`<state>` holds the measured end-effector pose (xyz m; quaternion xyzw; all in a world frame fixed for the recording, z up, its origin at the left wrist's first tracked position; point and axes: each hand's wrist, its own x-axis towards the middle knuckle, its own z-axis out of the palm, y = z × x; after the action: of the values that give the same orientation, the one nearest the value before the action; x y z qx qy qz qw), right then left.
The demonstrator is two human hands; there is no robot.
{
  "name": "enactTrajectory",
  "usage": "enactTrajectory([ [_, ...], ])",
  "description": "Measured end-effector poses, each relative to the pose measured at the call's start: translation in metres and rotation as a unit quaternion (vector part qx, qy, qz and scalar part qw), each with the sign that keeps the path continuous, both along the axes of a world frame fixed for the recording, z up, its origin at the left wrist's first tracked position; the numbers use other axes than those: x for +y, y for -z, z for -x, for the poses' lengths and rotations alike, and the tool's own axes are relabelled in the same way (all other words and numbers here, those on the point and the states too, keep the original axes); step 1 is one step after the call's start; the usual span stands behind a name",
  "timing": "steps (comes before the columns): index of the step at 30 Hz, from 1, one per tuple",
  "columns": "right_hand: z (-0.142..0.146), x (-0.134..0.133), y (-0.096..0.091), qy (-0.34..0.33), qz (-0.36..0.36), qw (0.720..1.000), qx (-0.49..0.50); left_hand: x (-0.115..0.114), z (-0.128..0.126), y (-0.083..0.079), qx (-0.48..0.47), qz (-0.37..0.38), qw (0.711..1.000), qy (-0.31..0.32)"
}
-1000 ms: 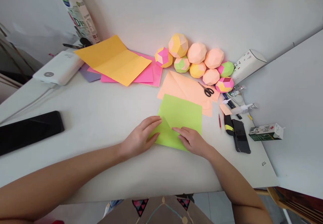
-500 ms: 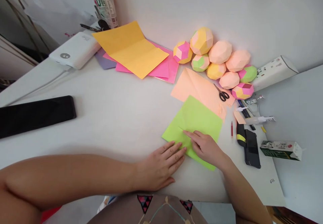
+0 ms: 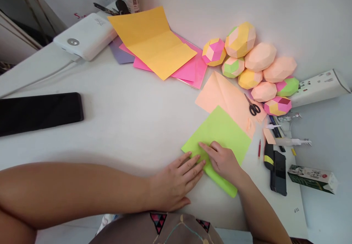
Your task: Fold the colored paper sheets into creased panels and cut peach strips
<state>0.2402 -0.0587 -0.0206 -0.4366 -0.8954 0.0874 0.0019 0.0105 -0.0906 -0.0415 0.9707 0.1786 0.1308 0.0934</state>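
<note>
A green sheet of paper lies at an angle on the white desk, its near edge curled over in a rounded fold. My left hand rests palm down with fingers apart, the fingertips on the paper's near left edge. On top of the sheet, my right hand presses with its index finger stretched out; the other fingers are bent and partly hidden. Neither hand grasps anything. Under the far corner of the green sheet lies a peach sheet of paper, with small black scissors on it.
Behind are orange paper over pink sheets and several faceted paper balls. On the left lie a black phone and white power bank. At right are another phone, pens and a carton.
The camera view has shifted and tilted. The green sheet's near edge now bulges up in a rounded curl. My right index finger stays on the paper; my left hand has hardly moved.
</note>
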Motion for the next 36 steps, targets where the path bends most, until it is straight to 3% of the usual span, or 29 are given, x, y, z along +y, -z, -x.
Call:
enactTrajectory([
  [14,0.0052,0.0016,-0.0026,-0.013,-0.021,0.998,-0.064,0.0009,-0.0008,0.0022,0.017,0.023,0.999,-0.022],
  [36,0.0065,0.0024,-0.0046,-0.014,-0.003,0.997,-0.078,0.0005,-0.0009,0.0033,0.018,0.037,0.999,-0.013],
])
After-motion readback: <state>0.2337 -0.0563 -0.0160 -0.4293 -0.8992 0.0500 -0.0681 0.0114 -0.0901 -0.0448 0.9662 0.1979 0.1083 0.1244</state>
